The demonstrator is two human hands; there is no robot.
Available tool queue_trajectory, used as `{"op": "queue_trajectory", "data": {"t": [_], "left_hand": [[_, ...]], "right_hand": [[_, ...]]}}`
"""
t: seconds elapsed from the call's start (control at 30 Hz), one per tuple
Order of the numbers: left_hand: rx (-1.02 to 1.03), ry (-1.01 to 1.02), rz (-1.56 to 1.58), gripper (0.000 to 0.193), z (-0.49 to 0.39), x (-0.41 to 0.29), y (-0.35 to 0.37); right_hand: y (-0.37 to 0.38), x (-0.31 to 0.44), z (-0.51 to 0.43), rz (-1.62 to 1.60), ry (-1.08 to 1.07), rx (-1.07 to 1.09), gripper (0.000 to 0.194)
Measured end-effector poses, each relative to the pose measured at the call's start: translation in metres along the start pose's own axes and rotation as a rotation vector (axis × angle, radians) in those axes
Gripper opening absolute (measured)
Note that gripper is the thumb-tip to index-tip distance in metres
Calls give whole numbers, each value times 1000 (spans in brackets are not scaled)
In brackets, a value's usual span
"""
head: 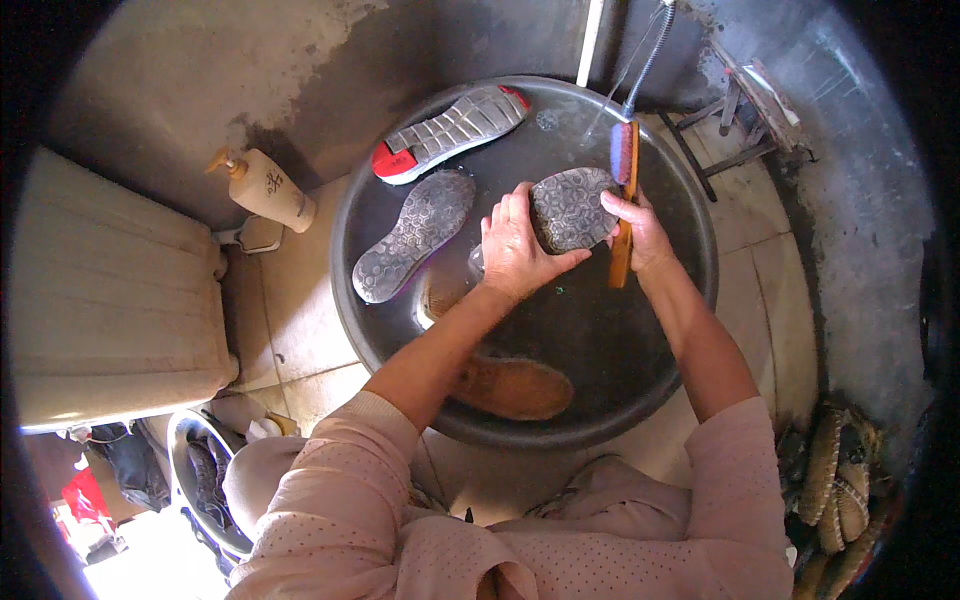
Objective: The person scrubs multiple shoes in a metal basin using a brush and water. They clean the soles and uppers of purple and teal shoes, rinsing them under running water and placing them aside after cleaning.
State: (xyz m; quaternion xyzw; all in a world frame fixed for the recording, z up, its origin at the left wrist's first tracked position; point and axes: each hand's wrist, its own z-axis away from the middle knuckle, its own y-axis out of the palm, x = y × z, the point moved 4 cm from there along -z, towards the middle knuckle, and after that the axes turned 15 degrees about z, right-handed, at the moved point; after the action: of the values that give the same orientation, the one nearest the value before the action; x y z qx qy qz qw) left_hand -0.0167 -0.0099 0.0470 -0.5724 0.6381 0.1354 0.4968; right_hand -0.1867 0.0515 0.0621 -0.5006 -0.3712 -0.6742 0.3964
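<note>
Above a wide dark tub [600, 390] of water, my left hand [517, 244] grips a shoe [574, 210] whose grey sole, patterned with hexagons, faces up. My right hand [641, 225] holds a wooden-backed scrub brush [624, 202] with bluish-purple bristles, upright along the shoe's right edge. The right thumb rests on that edge of the sole. Left of my hands lies a shoe with a matching sole [416, 232]. Behind it a grey and red sneaker [454, 131] lies sole up. A brown sole [517, 388] shows under the water near me, and my left forearm partly covers another pale shoe [442, 296].
A flexible metal hose [649, 60] hangs over the tub's far rim. Left of the tub stand a pump bottle [270, 187] and a small scoop-like container [260, 234]. A wooden stool [750, 112] is at the far right; worn shoes [836, 480] sit at the lower right.
</note>
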Motion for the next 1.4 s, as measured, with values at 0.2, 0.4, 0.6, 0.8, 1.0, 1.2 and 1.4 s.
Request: {"op": "queue_trajectory", "data": {"t": [0.2,0.4,0.6,0.8,1.0,1.2,1.4], "left_hand": [[59,-43,53,103,-7,-8,-15],[52,-142,284,90,-4,-4,-17],[-57,-384,501,61,-8,-11,-19],[43,-415,695,48,-4,-5,-16],[157,-446,598,63,-8,-3,-21],[96,-435,278,88,-19,-14,-22],[285,-470,330,66,-19,3,-19]], "right_hand": [[10,12,7,31,55,31,27],[8,5,4,-5,5,166,32],[5,6,4,141,20,167,52],[7,7,9,143,-4,162,56],[13,14,13,129,-16,193,56],[3,6,4,223,-26,155,61],[7,6,3,228,-38,146,69]]}}
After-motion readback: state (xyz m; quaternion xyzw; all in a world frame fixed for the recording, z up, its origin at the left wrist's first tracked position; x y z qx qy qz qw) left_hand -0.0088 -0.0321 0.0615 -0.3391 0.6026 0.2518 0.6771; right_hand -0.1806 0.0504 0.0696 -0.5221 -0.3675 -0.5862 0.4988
